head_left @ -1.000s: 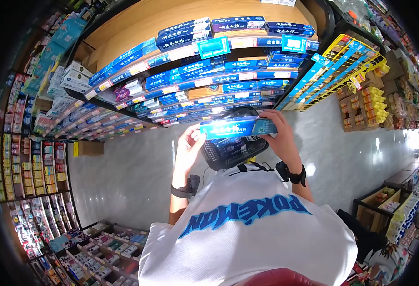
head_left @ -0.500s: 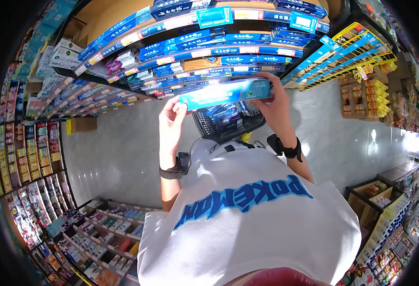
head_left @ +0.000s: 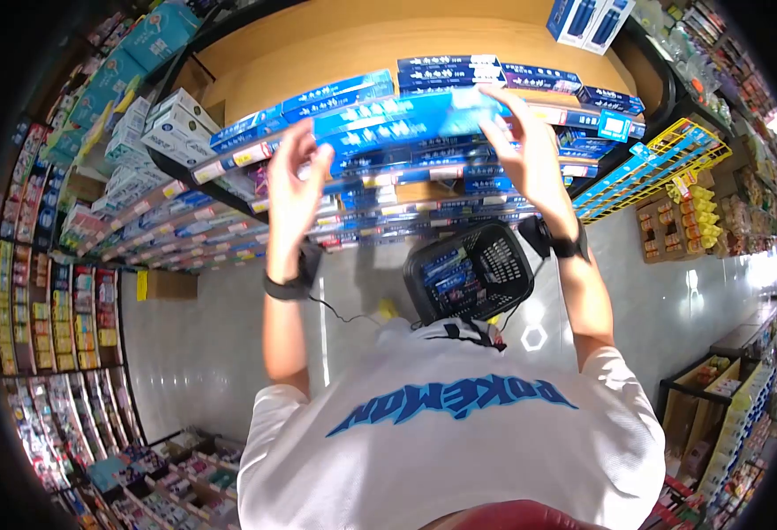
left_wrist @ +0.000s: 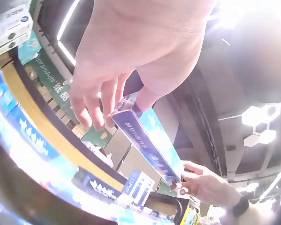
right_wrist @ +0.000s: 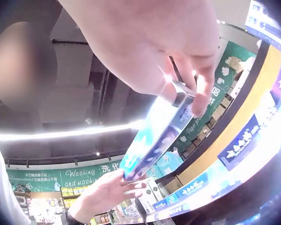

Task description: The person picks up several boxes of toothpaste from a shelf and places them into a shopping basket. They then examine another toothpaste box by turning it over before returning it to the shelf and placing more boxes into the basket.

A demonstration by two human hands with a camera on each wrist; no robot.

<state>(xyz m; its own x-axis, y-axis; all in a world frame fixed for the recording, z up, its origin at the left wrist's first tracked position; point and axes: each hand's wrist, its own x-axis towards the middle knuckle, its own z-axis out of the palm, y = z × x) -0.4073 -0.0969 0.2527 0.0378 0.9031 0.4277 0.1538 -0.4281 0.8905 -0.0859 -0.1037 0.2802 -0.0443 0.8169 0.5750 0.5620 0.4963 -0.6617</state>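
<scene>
A long blue toothpaste box (head_left: 397, 119) is held up in front of the shelves, blurred in the head view. My left hand (head_left: 298, 181) pinches its left end between thumb and fingers, and my right hand (head_left: 530, 150) grips the other end. In the left wrist view the left hand (left_wrist: 140, 56) has the near end of the box (left_wrist: 147, 145) between thumb and fingertips. The right wrist view has the right hand (right_wrist: 164, 51) pinching its end of the box (right_wrist: 157, 136), with the left hand at the far end.
Shelves (head_left: 256, 155) of similar boxes stand directly ahead. Below the hands is a black basket (head_left: 516, 283) holding several boxes. A yellow wire rack (head_left: 662, 177) stands to the right, with cartons (head_left: 667, 230) behind it. A brown carton (head_left: 172, 285) is on the floor at left.
Both hands have raised the box away from above the basket to the shelf front. The head view has shifted, showing more of the top shelf and the basket lower down.
</scene>
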